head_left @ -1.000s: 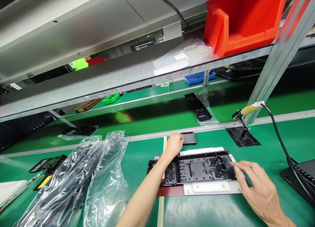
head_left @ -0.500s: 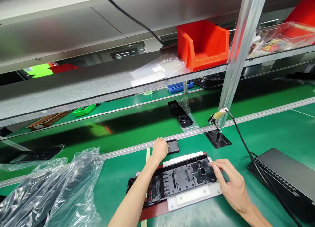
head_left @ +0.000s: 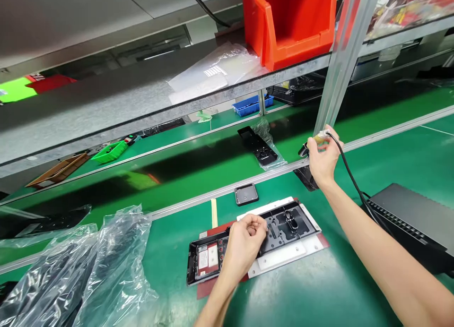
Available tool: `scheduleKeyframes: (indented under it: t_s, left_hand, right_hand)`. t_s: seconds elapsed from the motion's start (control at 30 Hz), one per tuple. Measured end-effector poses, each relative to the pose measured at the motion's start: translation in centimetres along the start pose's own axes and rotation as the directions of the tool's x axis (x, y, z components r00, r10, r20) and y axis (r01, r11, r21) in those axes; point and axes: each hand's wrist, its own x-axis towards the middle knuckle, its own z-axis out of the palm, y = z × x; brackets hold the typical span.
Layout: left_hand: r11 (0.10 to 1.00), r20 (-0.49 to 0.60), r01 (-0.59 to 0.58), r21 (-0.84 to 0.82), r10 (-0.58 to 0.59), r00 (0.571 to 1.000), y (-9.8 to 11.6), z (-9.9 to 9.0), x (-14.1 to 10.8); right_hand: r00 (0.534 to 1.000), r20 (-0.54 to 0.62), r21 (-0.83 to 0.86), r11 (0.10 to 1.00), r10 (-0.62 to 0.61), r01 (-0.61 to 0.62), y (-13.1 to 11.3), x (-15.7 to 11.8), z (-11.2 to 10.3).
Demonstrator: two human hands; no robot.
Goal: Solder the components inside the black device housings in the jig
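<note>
One grip shows: our right hand (head_left: 324,159) clamps the yellow tool (head_left: 320,137); over the black housing (head_left: 278,234) in its white-railed fixture (head_left: 286,257), our left hand (head_left: 244,242) curls, whether pinching we cannot tell.

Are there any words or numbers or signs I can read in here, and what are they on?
None can be read clearly.
Label on the clear plastic bag: black-and-white marks, too blurred to read.
White patch showing inside the black casing: faint marks, too small to read.
Bright green-and-red thing, far left: pale marks, too blurred to read.
</note>
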Motion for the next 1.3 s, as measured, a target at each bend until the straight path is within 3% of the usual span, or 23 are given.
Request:
scheduleKeyframes:
  t_s: [0.13, 0.3, 0.4, 0.5, 0.77, 0.87, 0.97, 1.1, 1.3]
  left_hand:
    - [0.999, 0.040, -0.027, 0.032, 0.026, 0.999, 0.1, 1.4, -1.4]
    - [0.943, 0.075, -0.263, 0.204, 0.253, 0.964, -0.6, 2.6, -1.7]
    - [0.914, 0.070, -0.322, 0.249, 0.314, 0.947, -1.0, 3.2, -1.7]
    - [0.899, 0.038, -0.331, 0.287, 0.334, 0.942, -1.1, 3.7, -1.7]
    - [0.954, -0.004, -0.197, 0.227, 0.203, 0.979, -1.0, 3.8, -1.3]
    - [0.943, 0.012, -0.227, 0.244, 0.231, 0.973, -1.2, 3.8, -1.4]
    - [0.912, 0.029, -0.308, 0.270, 0.312, 0.950, -1.3, 3.8, -1.6]
    - [0.849, 0.043, -0.418, 0.324, 0.428, 0.903, -1.3, 3.2, -2.4]
    - [0.700, 0.097, -0.519, 0.490, 0.548, 0.831, -2.3, 2.7, -3.6]
  right_hand:
    - [0.996, -0.056, 0.027, 0.997, -0.077, 0.078, -1.1, 0.9, 0.3]
    - [0.977, -0.095, 0.111, 0.974, -0.189, 0.199, -4.6, 0.4, -2.6]
    - [0.960, -0.196, 0.435, 0.859, -0.202, 0.270, -7.1, 0.1, -4.0]
    - [0.932, -0.274, 0.579, 0.732, -0.238, 0.358, -9.3, -0.4, -4.7]
    - [0.955, -0.224, 0.618, 0.730, -0.193, 0.293, -13.5, -2.3, -6.8]
    - [0.960, -0.221, 0.631, 0.725, -0.174, 0.277, -14.3, -2.9, -7.2]
    - [0.966, -0.213, 0.678, 0.690, -0.145, 0.253, -15.1, -3.4, -7.5]
    - [0.987, -0.119, 0.748, 0.644, -0.107, 0.160, -16.2, -4.3, -8.1]
    - [0.991, 0.128, 0.843, 0.531, -0.042, -0.086, -16.7, -6.2, -8.5]
